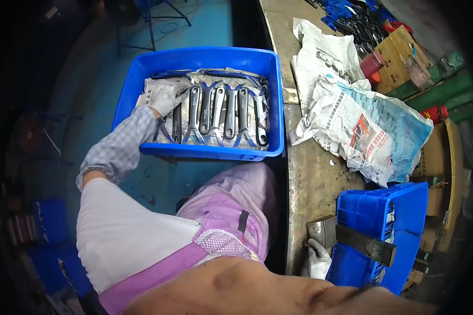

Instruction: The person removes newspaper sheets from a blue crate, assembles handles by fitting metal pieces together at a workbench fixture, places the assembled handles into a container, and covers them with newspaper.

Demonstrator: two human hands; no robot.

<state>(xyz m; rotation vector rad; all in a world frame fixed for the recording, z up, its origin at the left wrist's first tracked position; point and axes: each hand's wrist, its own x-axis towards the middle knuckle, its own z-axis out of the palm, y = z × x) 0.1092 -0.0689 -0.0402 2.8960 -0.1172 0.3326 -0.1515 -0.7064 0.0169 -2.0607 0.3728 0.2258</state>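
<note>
My left hand (pixel 165 100), in a pale glove, reaches into a blue plastic bin (pixel 210 152). Its fingers are closed at the upper end of a dark-handled wrench (pixel 177 125) at the left of a row. Several more wrenches (pixel 229 115) with grey and black handles and blue ends lie side by side on newspaper in the bin. Others lie crosswise along its far side. On the bench, my right hand (pixel 319 260), also gloved, lies beside a metal block (pixel 322 231), fingers slightly bent and apart. The fingertips are at the block's edge; part of this hand is hidden.
Crumpled newspaper (pixel 362 126) lies on the metal bench (pixel 312 181). A second blue bin (pixel 352 207) stands at the right, with a dark metal bar (pixel 370 244) across it. Behind are a cardboard box (pixel 397 60) and a pile of black and blue tools (pixel 360 26).
</note>
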